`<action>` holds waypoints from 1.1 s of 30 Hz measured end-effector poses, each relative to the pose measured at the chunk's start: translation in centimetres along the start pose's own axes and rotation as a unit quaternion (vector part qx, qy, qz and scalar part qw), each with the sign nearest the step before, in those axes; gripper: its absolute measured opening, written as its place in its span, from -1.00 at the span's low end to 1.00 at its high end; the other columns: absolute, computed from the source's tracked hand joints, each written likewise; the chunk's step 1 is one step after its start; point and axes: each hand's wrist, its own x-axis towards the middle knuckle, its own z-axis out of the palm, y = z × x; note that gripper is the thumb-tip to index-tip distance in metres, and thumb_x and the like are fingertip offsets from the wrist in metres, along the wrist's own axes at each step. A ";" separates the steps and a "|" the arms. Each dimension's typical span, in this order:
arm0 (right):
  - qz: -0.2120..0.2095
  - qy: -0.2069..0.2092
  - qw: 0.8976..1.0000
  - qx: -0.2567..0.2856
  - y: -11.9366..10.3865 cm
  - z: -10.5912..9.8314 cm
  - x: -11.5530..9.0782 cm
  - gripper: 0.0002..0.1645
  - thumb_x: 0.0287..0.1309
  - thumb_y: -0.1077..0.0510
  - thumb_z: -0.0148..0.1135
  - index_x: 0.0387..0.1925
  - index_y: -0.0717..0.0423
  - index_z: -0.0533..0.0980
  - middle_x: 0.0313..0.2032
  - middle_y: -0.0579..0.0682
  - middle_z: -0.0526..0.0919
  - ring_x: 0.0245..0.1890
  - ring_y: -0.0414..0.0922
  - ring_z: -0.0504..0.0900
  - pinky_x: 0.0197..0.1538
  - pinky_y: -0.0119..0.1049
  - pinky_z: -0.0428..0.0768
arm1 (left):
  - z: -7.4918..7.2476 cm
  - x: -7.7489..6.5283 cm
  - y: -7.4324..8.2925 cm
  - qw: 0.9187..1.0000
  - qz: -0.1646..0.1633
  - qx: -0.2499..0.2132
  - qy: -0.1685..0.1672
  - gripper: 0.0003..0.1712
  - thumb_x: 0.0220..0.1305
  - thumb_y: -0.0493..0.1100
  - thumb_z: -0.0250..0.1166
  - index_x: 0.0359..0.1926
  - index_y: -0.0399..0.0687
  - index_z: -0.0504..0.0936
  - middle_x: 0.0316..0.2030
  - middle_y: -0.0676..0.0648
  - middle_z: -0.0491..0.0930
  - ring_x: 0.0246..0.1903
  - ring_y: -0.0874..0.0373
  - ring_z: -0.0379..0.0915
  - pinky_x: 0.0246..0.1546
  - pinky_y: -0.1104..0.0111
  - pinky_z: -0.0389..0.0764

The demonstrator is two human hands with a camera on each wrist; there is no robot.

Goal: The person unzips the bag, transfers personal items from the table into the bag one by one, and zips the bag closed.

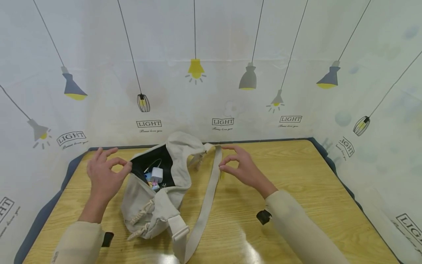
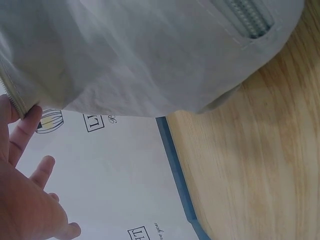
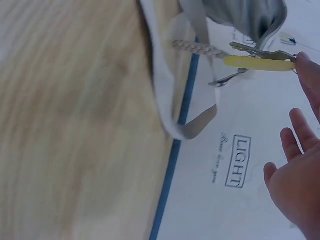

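Note:
A cream canvas shoulder bag (image 1: 181, 157) lies on the table, its zipped mouth spread wide and a dark lining showing. My left hand (image 1: 105, 176) pinches the edge of that mouth at the zipper's end, as the left wrist view shows. Inside sit a white charger plug (image 1: 157, 175) and some small colourful items that I cannot make out. Right of the bag, my right hand (image 1: 244, 167) pinches a bunch of keys (image 3: 257, 50) with a yellow tag (image 3: 257, 63); the keys hang in the air beside the strap (image 1: 211, 187).
The strap loops toward the table's near edge, with a buckle (image 1: 180, 233) on it. Braided cords (image 1: 141, 212) hang from the bag's front. Wood-grain tabletop (image 1: 296, 176) extends to the right. A lamp-printed cloth wall (image 1: 211, 99) stands behind and at both sides.

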 end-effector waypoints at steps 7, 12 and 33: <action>-0.024 -0.005 1.000 0.014 -2.4 0.1 2.1 -0.92 0.14 0.01 0.35 -0.37 -0.11 0.68 0.30 0.03 0.42 0.38 0.04 0.30 0.36 0.17 0.25 | 0.2 0.0 0.1 1.000 0.003 0.001 0.001 -0.81 0.12 -0.17 0.32 -0.54 -0.19 0.67 0.16 -0.31 0.49 0.42 -0.34 0.01 0.32 -0.38 -0.22; -0.044 -0.021 0.999 0.000 -4.8 0.1 4.3 -0.93 0.16 0.01 0.35 -0.36 -0.14 0.69 0.30 -0.03 0.41 0.39 0.01 0.27 0.40 0.14 0.19 | 0.2 0.0 0.3 1.000 0.003 0.003 0.001 -0.81 0.12 -0.17 0.33 -0.54 -0.19 0.67 0.16 -0.31 0.50 0.41 -0.34 0.02 0.32 -0.37 -0.20; -0.080 -0.136 0.966 -0.204 -11.8 9.2 12.1 -0.85 0.23 -0.15 0.24 -0.24 -0.33 0.69 0.36 -0.13 0.35 0.43 -0.04 0.17 0.39 0.05 0.11 | -0.1 -0.2 0.5 1.000 0.013 -0.001 0.007 -0.82 0.12 -0.18 0.33 -0.55 -0.18 0.67 0.14 -0.31 0.51 0.41 -0.36 0.03 0.30 -0.40 -0.18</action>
